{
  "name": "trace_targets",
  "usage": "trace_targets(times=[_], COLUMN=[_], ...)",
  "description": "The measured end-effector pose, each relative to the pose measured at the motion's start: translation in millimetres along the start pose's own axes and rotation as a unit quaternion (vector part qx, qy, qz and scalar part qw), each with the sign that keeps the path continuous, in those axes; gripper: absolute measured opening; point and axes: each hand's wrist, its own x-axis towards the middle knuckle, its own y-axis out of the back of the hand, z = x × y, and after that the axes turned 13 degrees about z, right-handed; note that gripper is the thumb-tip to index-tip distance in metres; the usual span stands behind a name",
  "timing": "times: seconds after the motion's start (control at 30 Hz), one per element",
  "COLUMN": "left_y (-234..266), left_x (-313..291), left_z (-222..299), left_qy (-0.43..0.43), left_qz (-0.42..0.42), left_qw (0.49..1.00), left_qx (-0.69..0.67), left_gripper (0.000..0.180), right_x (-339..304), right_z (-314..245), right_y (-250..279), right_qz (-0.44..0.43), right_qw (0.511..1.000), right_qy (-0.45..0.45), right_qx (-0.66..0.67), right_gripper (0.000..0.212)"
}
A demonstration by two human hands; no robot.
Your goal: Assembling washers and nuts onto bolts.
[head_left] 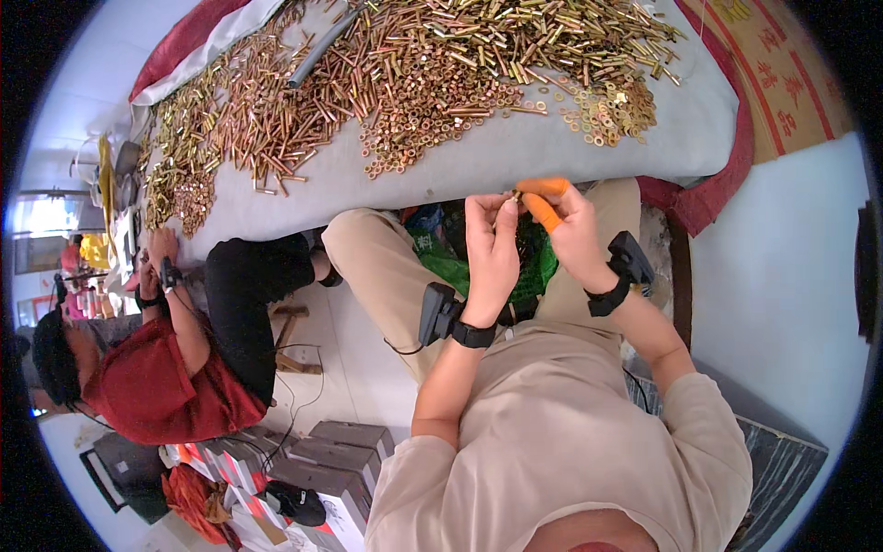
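Between my thumbs and forefingers, just past the table's near edge, is a small brass-coloured metal fastener (516,196); its exact kind is too small to make out. My left hand (494,235) pinches it from one side. Meeting it there, my right hand (572,225) is closed at the fingertips, with orange finger covers on thumb and forefinger. On the grey-covered table (515,156) beyond lie loose flat washers (609,112), a heap of small nuts (414,138) and many coppery metal sleeves or rods (285,129). Below my hands, a green bag (449,269) shows between my knees.
A grey tube (322,48) lies across the heap. To the left, a co-worker in a red top (175,377) sits with hands at the table. Grey-and-white boxes (331,469) are stacked on the floor. A brown cardboard sheet (782,74) stands at the far right.
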Motion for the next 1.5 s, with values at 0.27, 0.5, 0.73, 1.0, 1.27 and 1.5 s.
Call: trace_targets(times=[0.27,0.5,0.73,1.0,1.27,1.5], left_y=[16,21,25,15,9,14], left_x=[9,11,14,9,3,5], left_z=[8,10,12,21,20,27], left_qy=[0.208,0.212,0.200,0.199,0.178,0.228], left_qz=[0.009,0.001,0.018,-0.021,-0.038,-0.093], left_qw=[0.962,0.958,0.963,0.966,0.974,0.963], left_qx=[-0.177,-0.192,-0.180,-0.163,-0.136,-0.111], left_gripper=[0.012,0.011,0.010,0.011,0.012,0.012], right_x=[33,126,114,21,15,10], right_z=[12,38,40,-4,-7,-5], right_y=[3,-6,-1,3,15,20], right_qz=[0.007,0.077,-0.021,-0.112,-0.098,-0.098], right_qw=[0.845,0.755,0.938,0.993,0.994,0.994], right_qy=[0.418,0.408,0.148,-0.026,-0.040,0.053], right_qx=[-0.334,-0.507,-0.313,-0.016,0.014,0.008], right_gripper=[0.024,0.018,0.014,0.016,0.016,0.017])
